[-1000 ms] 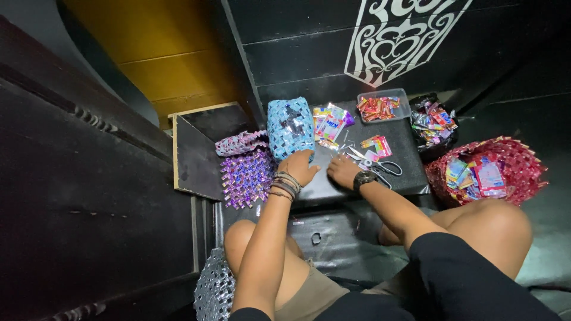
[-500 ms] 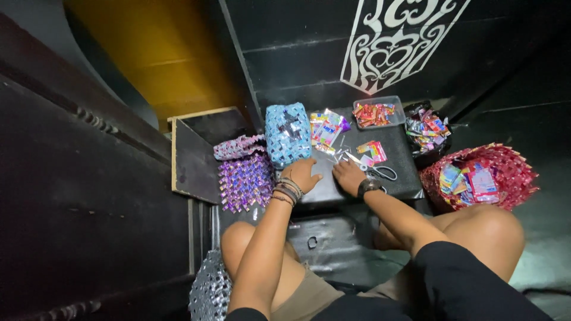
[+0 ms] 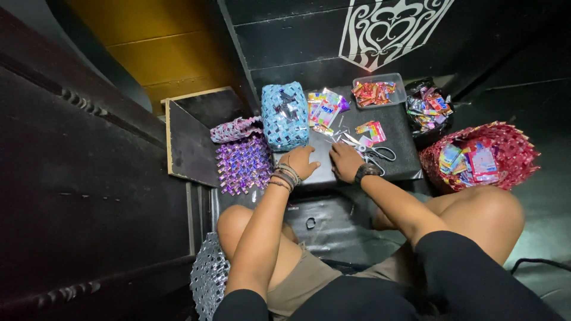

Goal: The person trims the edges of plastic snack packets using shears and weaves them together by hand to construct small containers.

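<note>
Work surface: one low black board (image 3: 398,160), with both hands resting on its near edge. Left hand (image 3: 299,161): loosely curled, palm down, nothing visibly held. Right hand (image 3: 345,162): flat, fingers spread; whether it pins a scrap underneath cannot be told. Finished pieces, by appearance: one blue woven pouch (image 3: 285,116), one purple woven mat (image 3: 242,164), one pink woven strip (image 3: 236,129), one red woven basket (image 3: 511,148) and one silver woven piece (image 3: 208,279). Raw stock still loose: one clear tray (image 3: 378,92) of wrappers, one dark bag (image 3: 428,113) of wrappers, one wrapper pile (image 3: 324,108). One pair of scissors (image 3: 372,153), just beside the right hand.
</note>
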